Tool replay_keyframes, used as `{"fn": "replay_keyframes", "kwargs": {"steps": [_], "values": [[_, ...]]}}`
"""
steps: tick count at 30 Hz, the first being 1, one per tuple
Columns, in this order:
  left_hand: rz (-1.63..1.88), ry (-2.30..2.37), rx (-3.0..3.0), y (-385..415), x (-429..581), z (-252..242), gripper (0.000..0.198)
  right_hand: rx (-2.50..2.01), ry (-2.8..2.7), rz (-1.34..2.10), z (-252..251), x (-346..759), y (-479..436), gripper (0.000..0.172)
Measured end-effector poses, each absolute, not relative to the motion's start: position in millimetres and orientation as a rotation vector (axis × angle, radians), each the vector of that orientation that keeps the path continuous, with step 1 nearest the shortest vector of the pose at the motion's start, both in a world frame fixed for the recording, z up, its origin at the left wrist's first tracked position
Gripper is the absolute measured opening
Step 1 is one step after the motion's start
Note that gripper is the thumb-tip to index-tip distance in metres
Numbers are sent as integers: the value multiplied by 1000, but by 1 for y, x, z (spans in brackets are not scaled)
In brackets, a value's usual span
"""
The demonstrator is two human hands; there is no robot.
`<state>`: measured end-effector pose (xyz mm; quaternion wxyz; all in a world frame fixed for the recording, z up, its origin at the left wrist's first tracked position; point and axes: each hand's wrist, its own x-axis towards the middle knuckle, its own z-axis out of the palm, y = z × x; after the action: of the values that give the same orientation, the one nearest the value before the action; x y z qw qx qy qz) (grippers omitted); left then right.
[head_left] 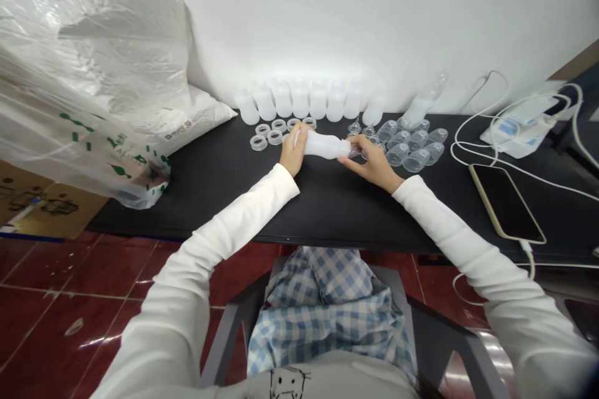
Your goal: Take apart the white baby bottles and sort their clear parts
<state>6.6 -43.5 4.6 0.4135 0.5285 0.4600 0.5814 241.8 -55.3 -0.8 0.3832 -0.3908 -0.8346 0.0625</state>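
Note:
A translucent white baby bottle [322, 145] lies sideways in the air just above the table, its neck pointing right. My left hand [294, 148] is wrapped round its base end. At the neck, the thumb and fingers of my right hand [369, 162] grip the white collar, where a clear nipple [356, 151] shows partly behind the fingers. Left of the bottle lie several white screw rings [275, 136]. Clear nipples [369, 130] and clear dome caps [415, 159] stand in groups to the right, partly hidden by my right hand.
Several capless bottles [299, 100] stand in a row along the wall. A bottle with a nipple on top [418, 111] stands farther right. Large plastic bags [116, 56] fill the left end. A phone [506, 202], white cables and a white box [519, 126] occupy the right of the black table [327, 212].

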Motion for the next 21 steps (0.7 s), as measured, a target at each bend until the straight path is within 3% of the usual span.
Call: {"fn": "replay_keyframes", "kwargs": {"steps": [3, 13, 17, 21], "values": [[1530, 1011, 1501, -40, 6, 3, 54, -992, -2094, 189, -3, 239, -57, 44], [1186, 1227, 1174, -42, 14, 13, 70, -893, -2343, -157, 1, 257, -48, 30], [1140, 1235, 1217, -43, 15, 12, 66, -866, -2301, -193, 1, 261, -43, 32], [1191, 1242, 1207, -43, 16, 10, 48, -812, -2302, -168, 3, 257, -45, 41]]}}
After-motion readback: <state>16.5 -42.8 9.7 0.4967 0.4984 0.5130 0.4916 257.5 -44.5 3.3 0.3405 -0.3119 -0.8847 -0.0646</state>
